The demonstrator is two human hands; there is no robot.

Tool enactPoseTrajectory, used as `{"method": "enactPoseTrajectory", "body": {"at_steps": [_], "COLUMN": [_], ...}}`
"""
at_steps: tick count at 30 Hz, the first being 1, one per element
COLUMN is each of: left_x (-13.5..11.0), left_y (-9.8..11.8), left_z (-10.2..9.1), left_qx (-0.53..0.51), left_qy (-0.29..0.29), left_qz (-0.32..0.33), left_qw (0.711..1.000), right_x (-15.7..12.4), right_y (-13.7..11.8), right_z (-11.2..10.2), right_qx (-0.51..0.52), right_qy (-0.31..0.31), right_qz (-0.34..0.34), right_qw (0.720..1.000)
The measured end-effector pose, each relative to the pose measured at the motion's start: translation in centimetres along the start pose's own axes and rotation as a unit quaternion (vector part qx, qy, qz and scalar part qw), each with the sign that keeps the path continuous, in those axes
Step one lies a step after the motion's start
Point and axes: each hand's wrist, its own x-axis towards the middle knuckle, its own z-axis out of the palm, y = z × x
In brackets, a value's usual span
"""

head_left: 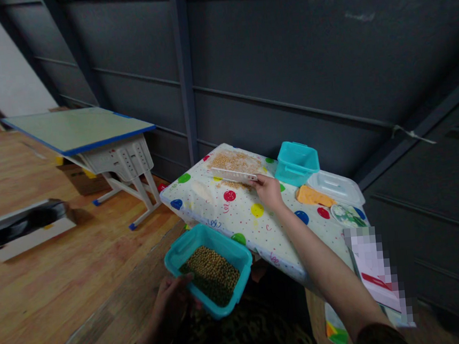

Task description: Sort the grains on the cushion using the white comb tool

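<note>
My left hand (172, 297) grips the near left rim of a teal plastic bin (236, 250), thumb over the edge. Inside lie round tan beans (213, 264) and smaller dark green ones (218, 295). The bin is held tilted in front of the table's near edge. In my right hand (267, 189), reaching across the table, is one end of a long white ruler-like strip (233, 175). It stands on edge along a spread of tan grains (232, 160). Some grains (233, 184) lie on its near side too.
The table has a white cloth (274, 224) with coloured dots. At its right are an empty teal bin (292, 174), a clear lid (337, 186), an orange cloth (314, 195) and a round patterned item (348, 215). A dark wall (303, 53) stands behind; a desk (81, 129) stands left.
</note>
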Motion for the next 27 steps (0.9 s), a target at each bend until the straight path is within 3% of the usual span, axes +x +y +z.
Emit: {"method": "enactPoseTrajectory", "body": {"at_steps": [4,8,13,18,21,24,27], "left_x": [0.0,0.4,1.5,2.0,2.0,2.1,2.1], "left_y": [-0.3,-0.9,-2.4,-3.1,-3.2,-3.5,-3.9], "left_z": [0.0,-0.5,-1.1,-1.2,-1.3,-1.4,-1.3], "left_qx": [0.003,0.007,0.009,-0.003,0.001,-0.007,-0.012], "left_qy": [0.017,0.009,0.018,0.027,0.02,0.016,0.02], "left_qz": [0.004,0.011,0.01,0.024,0.024,0.023,0.022], "left_qw": [1.0,1.0,1.0,0.999,1.0,1.0,0.999], "right_x": [-0.2,-0.3,-0.6,-4.3,-7.5,-9.3,-9.2], "right_y": [-0.3,-0.6,-1.4,-2.7,-3.5,-3.8,-3.3], "right_z": [0.1,-0.4,-0.5,0.0,0.8,1.7,2.1], "right_qx": [0.0,0.006,0.131,0.275,0.325,0.312,0.28], "right_qy": [-0.022,0.008,0.008,-0.014,-0.025,-0.013,0.001], "right_qz": [0.0,0.024,0.09,0.206,0.229,0.229,0.239], "right_qw": [1.0,1.0,0.987,0.939,0.917,0.922,0.93]}}
